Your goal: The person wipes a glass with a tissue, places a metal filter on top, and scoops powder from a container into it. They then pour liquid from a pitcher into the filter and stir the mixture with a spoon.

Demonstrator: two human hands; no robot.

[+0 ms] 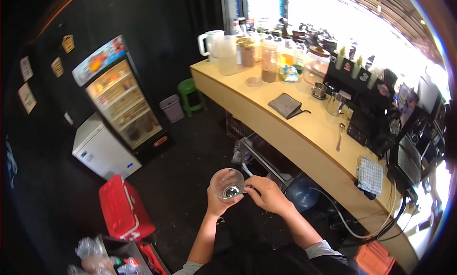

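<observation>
Clear cup in two bare hands, seen from the head; clock directions are read from the middle of the view. The clear cup [227, 183] is at 6 o'clock, above the floor and apart from the counter [316, 122]. The left hand [216, 206] is closed round its lower side, probably to bear its weight; the mouth tilts toward the wearer, which lets the inside be seen. The right hand [267, 194] has thumb and fingertips drawn narrow beside the rim, perhaps to steady it; whether they pinch the cup or some small item cannot be told.

Counts: one cup; one spoon [340, 138] at 3 o'clock, presumably laid there for easy reach; two cloths, a grey cloth [285, 105] at 2 and a checked cloth [370, 174] near 4, likely for wiping; one fridge [126, 101] toward 10; one freezer [105, 149] at 9; one green stool [190, 93] near 11; one red cooler [120, 203] near 8.
</observation>
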